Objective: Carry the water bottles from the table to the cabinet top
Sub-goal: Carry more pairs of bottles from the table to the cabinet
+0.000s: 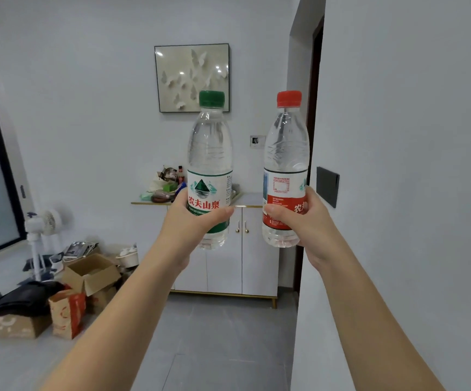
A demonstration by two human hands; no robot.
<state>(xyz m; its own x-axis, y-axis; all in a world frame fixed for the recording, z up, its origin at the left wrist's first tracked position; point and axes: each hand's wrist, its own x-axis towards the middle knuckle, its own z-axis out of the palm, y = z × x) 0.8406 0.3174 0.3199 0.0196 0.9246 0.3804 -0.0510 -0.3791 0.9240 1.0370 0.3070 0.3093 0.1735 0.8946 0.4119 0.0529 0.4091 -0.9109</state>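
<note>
Midway through the carry: both bottles aloft, cabinet ahead

Head view. The left hand [192, 218] was wrapped round the lower label of the green-capped bottle [210, 153], thumb lying across the front. The right hand [305, 221] gripped the red-capped bottle [285, 153] at its red label band. Both bottles were upright, capped and filled with clear water, held side by side but apart on outstretched arms, well above the floor. Beyond them the white cabinet [252, 261] stood against the far wall. The left part of the cabinet top [252, 199] carried a heap of clutter [166, 184], and a stretch of plain surface showed to the right, seen between the two bottles. No table appeared in the frame. A framed picture [192, 77] hung above the cabinet. Cardboard boxes [90, 273] and a fan [44, 221] stood at the left of the floor.

The step in hand was judged to be transport: the bottles were off the table and not yet set down. The next move would call for closing the remaining gap to the cabinet. The bottles would then be lowered base-first onto the plain right part of the top, clear of the clutter. Each grip should loosen only once its bottle stood steady.
</note>
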